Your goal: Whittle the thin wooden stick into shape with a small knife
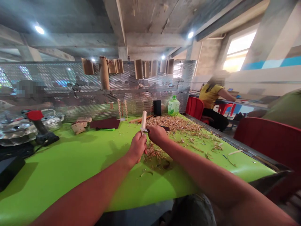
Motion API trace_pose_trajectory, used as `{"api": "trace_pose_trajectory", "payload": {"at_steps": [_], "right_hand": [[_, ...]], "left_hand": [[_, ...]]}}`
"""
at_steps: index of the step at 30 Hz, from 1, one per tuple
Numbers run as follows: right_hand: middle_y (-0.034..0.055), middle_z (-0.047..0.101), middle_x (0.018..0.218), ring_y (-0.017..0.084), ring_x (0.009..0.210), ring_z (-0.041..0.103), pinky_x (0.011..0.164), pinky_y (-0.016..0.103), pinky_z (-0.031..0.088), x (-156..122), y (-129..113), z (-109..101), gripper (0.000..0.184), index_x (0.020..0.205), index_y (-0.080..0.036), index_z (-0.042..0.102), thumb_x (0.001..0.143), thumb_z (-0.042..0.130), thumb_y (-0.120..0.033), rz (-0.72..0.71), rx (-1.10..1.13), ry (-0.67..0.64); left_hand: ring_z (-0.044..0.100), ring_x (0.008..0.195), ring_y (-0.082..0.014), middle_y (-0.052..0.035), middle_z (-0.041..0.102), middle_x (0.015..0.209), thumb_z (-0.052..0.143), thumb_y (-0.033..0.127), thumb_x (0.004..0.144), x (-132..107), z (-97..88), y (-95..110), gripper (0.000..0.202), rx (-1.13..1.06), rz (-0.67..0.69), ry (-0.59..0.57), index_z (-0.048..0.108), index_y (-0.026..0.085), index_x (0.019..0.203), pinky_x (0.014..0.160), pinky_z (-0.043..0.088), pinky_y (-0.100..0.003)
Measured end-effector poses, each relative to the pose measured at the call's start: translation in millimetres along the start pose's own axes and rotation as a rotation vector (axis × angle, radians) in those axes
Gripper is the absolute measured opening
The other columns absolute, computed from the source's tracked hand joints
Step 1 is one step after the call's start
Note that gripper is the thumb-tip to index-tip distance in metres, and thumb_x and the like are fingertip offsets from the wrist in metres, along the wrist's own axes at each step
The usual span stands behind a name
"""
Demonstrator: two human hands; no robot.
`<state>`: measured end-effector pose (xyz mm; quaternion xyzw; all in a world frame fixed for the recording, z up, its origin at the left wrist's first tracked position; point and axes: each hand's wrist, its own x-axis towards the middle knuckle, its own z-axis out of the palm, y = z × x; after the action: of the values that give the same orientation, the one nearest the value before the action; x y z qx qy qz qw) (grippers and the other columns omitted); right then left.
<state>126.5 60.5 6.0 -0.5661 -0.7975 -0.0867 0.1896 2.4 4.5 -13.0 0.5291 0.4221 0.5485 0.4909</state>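
My left hand [138,146] is closed around the lower part of a pale wooden stick [144,120], which stands up out of the fist, tilted slightly. My right hand [157,134] is wrapped round the dark handle of a knife [166,128]. Its blade meets the stick just above my left hand's thumb. Curled wood shavings [156,153] lie on the green table top [94,175] below the hands, and a larger heap of shavings [178,123] spreads behind them.
At the back stand a green-labelled plastic bottle [173,106], a black box [157,107] and several twisted wooden pieces [122,109]. Dark red sheets [104,123] lie left of these. A red-topped power tool [39,124] and metal kettles [21,128] stand far left. A person [211,97] sits at right.
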Motion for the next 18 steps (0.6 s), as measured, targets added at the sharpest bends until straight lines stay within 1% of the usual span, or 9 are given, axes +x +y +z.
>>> {"api": "trace_pose_trajectory", "payload": {"at_steps": [4,7,9,12,14,18], "right_hand": [[0.0082,0.073,0.094,0.02,0.085,0.066,0.073,0.027,0.04,1,2,-3,0.031,0.102,-0.023,0.069,0.095,0.04,-0.029,0.018,-0.058,0.004],[0.0082,0.073,0.097,0.02,0.088,0.066,0.074,0.027,0.041,5,8,-6,0.031,0.102,-0.023,0.068,0.095,0.038,-0.026,0.052,-0.073,0.017],[0.0084,0.073,0.097,0.02,0.089,0.066,0.074,0.027,0.041,7,13,-9,0.031,0.102,-0.023,0.068,0.095,0.038,-0.026,0.067,-0.072,0.031],[0.0086,0.073,0.097,0.02,0.087,0.065,0.074,0.027,0.041,6,18,-12,0.03,0.102,-0.022,0.069,0.093,0.041,-0.025,0.087,-0.072,0.048],[0.0084,0.073,0.096,0.02,0.086,0.065,0.074,0.027,0.041,5,18,-12,0.03,0.101,-0.022,0.069,0.092,0.041,-0.026,0.065,-0.071,0.051],[0.008,0.073,0.092,0.02,0.082,0.066,0.073,0.027,0.041,2,9,-7,0.031,0.099,-0.022,0.07,0.094,0.04,-0.026,-0.006,-0.062,0.025]], "left_hand": [[0.032,0.035,-0.0061,0.0093,0.034,0.058,0.048,0.031,0.09,-1,0.5,1,0.009,0.084,0.028,0.004,0.049,0.022,0.09,0.033,0.026,-0.019],[0.032,0.035,-0.0055,0.009,0.036,0.056,0.051,0.032,0.089,-6,3.8,4,0.011,0.101,0.011,0.013,0.047,0.022,0.085,0.035,0.023,-0.019],[0.031,0.036,-0.0052,0.0088,0.037,0.056,0.053,0.032,0.089,-10,6.6,5,0.012,0.104,-0.008,0.012,0.047,0.022,0.085,0.037,0.022,-0.019],[0.03,0.037,-0.0055,0.009,0.035,0.056,0.051,0.033,0.089,-14,9.7,4,0.011,0.093,-0.024,-0.031,0.047,0.022,0.087,0.036,0.023,-0.019],[0.03,0.037,-0.0058,0.0093,0.033,0.057,0.049,0.033,0.09,-14,10.1,4,0.011,0.059,-0.032,-0.041,0.045,0.023,0.088,0.035,0.025,-0.018],[0.03,0.036,-0.0058,0.0096,0.033,0.058,0.05,0.031,0.089,-11,6.7,8,0.009,0.045,-0.024,0.009,0.046,0.023,0.09,0.034,0.025,-0.018]]}}
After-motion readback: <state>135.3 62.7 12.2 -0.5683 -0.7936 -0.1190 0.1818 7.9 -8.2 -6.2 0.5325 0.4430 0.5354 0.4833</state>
